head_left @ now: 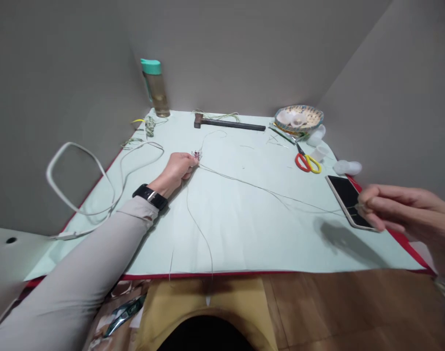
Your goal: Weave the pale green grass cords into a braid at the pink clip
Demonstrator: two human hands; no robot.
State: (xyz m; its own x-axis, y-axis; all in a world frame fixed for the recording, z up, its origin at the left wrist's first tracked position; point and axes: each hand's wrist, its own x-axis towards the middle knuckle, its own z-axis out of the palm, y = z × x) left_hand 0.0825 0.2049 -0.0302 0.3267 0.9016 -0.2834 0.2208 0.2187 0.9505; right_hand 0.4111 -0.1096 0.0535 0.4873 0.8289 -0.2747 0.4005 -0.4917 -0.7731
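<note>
The left hand [179, 166] reaches forward, low over the table [259, 234], thumb and forefinger pinching a small reddish piece [196, 155]; the right hand [401, 207], raised by the phone [343, 195], fingers bent together, pinches the thin cord [237, 179] that runs between both hands

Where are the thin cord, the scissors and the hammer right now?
Thin cord [257, 186]: head view, on its long stretch.
Scissors [300, 149]: head view, dark part just above the coloured handles.
Hammer [233, 124]: head view, middle of its handle.
</note>
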